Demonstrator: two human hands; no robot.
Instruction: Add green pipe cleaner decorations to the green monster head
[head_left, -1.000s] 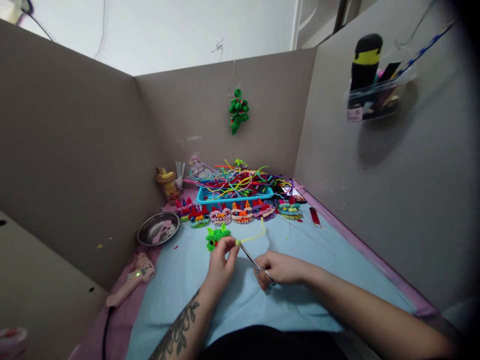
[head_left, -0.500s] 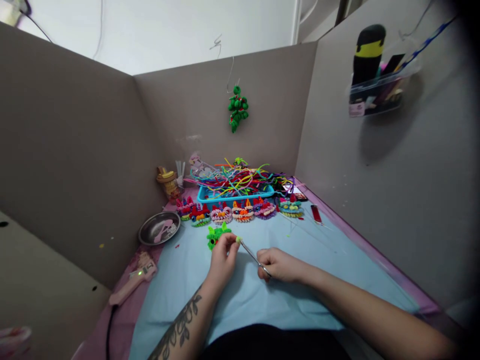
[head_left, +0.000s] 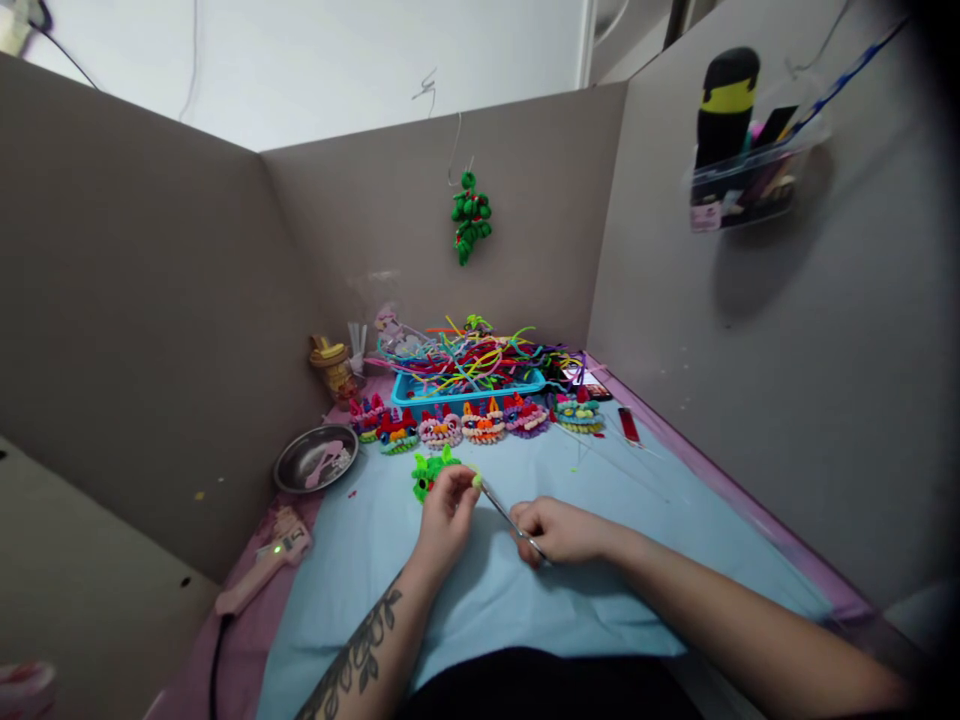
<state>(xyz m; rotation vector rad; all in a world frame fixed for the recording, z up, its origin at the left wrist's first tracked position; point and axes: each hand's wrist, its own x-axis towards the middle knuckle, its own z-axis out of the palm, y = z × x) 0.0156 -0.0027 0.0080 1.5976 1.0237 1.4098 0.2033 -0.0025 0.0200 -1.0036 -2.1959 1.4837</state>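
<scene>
1. Your left hand [head_left: 444,508] sits mid-desk with its fingertips pinched on a small yellow-green bead [head_left: 476,482] of fuzzy wire.
2. Your right hand [head_left: 559,530] lies just beside it on the blue mat [head_left: 645,520], closed around a thin metal tool [head_left: 504,513] whose tip meets the bead; whether it is tweezers or a rod is too small to tell.
3. A bright green pipe-cleaner figure [head_left: 430,470] rests on the mat touching the far side of your left fingers.
4. Beyond it, toward the desk's back edge, a row of small multicoloured figures [head_left: 472,423] runs from left to right.
5. Behind the row stands a blue tray [head_left: 469,386] heaped with loose pipe cleaners [head_left: 472,352] of many colours.
6. At the desk's left edge a round metal dish [head_left: 316,457] holds something pink, and nearer you along that edge lies a pink glue gun [head_left: 262,570] with a green light showing.
7. In the back left corner stands a small brownish bottle [head_left: 334,366].
8. A green ornament [head_left: 470,218] hangs on the back partition, and a clear holder [head_left: 742,180] with a black-and-yellow object is fixed to the right partition.
</scene>
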